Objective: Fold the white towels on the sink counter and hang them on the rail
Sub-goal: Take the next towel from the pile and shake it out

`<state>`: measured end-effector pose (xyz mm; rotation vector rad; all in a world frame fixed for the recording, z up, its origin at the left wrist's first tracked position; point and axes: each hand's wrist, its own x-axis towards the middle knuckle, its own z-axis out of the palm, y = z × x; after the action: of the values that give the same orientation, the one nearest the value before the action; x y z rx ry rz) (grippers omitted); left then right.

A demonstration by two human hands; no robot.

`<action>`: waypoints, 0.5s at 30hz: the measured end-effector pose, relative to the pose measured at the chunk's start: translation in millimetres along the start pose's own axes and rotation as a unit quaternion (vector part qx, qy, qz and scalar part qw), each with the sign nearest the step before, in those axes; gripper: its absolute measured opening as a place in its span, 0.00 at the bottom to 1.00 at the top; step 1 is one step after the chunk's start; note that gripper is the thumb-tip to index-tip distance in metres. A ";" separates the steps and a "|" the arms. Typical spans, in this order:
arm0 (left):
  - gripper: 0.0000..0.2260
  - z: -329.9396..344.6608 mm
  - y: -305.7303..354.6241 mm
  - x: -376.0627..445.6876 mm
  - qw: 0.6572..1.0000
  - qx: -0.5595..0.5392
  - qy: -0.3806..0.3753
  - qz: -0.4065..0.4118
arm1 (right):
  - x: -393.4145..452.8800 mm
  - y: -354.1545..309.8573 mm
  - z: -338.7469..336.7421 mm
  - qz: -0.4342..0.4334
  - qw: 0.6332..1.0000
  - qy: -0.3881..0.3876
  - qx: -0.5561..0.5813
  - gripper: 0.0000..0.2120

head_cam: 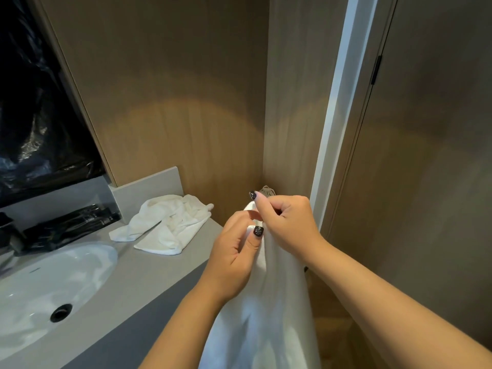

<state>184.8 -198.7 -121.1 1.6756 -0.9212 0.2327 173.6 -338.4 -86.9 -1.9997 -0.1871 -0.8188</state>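
Two white towels are seen: one hanging towel (pixel 269 310) is pinched by both hands (left hand (pixel 234 259), right hand (pixel 287 222)); one crumpled towel (pixel 165 225) lies on the surface (pixel 149 272).

Soft white terry cloth towels (pixel 170 222); matt grey stone-look worktop (pixel 149 272); glossy white basin (pixel 48 283); matt wood-grain wall panels (pixel 173 102).

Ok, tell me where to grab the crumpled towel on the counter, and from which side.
Take the crumpled towel by its near folded end, which lies flat along the counter edge. Come from above and the front; its far side bunches against the wall. Both hands are busy for now: the left hand and right hand pinch the hanging towel.
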 end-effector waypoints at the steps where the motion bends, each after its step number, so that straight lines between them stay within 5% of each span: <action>1: 0.10 0.8 0.0 1.3 1.000 0.007 0.000 0.002 | -0.7 0.9 -0.8 -0.002 1.000 0.009 -0.004 0.27; 6: 0.17 2.1 4.9 5.3 0.996 0.075 -0.013 0.035 | -1.3 4.5 -1.7 0.004 1.000 0.006 -0.001 0.27; 11: 0.16 -10.1 5.0 6.3 0.987 0.148 0.002 0.066 | 1.1 19.0 -11.6 0.095 0.979 -0.160 0.083 0.28; 15: 0.14 -22.2 -5.2 -1.9 0.982 0.181 0.018 0.052 | -5.9 39.2 -21.1 0.183 0.948 -0.213 0.150 0.23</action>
<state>193.8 -177.8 -118.8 1.9491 -0.9819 0.5259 176.2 -376.1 -111.3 -1.8191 -0.1674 -0.1044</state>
